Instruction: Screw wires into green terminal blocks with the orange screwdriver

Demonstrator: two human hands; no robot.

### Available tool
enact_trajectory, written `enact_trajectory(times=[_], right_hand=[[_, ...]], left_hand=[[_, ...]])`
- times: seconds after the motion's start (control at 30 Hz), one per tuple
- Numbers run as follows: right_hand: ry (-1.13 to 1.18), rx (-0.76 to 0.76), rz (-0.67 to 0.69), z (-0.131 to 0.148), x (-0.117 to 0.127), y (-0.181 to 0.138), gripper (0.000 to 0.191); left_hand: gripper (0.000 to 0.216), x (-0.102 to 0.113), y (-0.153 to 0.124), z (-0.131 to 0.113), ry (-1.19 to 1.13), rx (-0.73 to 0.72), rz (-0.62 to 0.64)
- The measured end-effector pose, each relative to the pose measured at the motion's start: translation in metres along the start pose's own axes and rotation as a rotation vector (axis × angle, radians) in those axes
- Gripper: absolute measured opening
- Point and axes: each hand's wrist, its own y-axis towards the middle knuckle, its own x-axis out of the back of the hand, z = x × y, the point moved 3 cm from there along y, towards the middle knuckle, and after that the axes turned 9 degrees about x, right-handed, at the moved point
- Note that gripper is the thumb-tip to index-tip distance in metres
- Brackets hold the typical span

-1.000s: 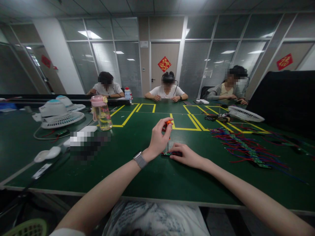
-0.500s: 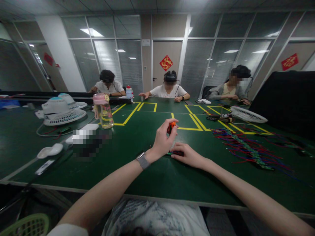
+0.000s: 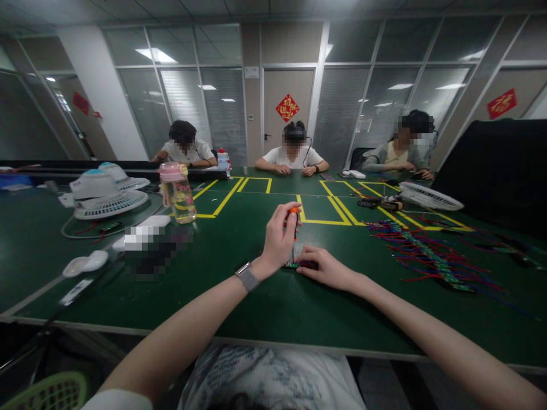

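My left hand [image 3: 277, 234] is closed round the black and orange handle of a screwdriver [image 3: 294, 212]. The tool stands nearly upright, its thin shaft pointing down to a small green circuit board [image 3: 291, 266] on the table. Whether the tip sits in a screw is too small to tell. My right hand [image 3: 322, 266] rests low on the table, its fingers bent over the right end of the board and holding it. Dark and red wires show partly under those fingers, and the rest of the board is hidden there.
A row of wired circuit boards [image 3: 431, 256] lies right on the green table [image 3: 239, 307]. Left stand a pink-lidded bottle [image 3: 178, 193] and white fan parts [image 3: 96, 193]. A fan grille [image 3: 429, 196] lies far right. Three people sit across the table.
The screwdriver has swung from a tilt to nearly upright, its shaft now visible down to the board. My right hand stays put. The middle person's hand has moved inward.
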Motion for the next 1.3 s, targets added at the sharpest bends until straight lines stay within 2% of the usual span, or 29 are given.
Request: enact_trajectory(times=[0.77, 1.3], right_hand=[[-0.014, -0.003, 0.01, 0.002, 0.001, 0.001, 0.023], [0.008, 0.049, -0.036, -0.006, -0.003, 0.0, 0.022]], left_hand=[[0.025, 0.001, 0.002, 0.002, 0.009, -0.014, -0.012], [0.024, -0.009, -0.01, -0.014, 0.056, -0.139, 0.089]])
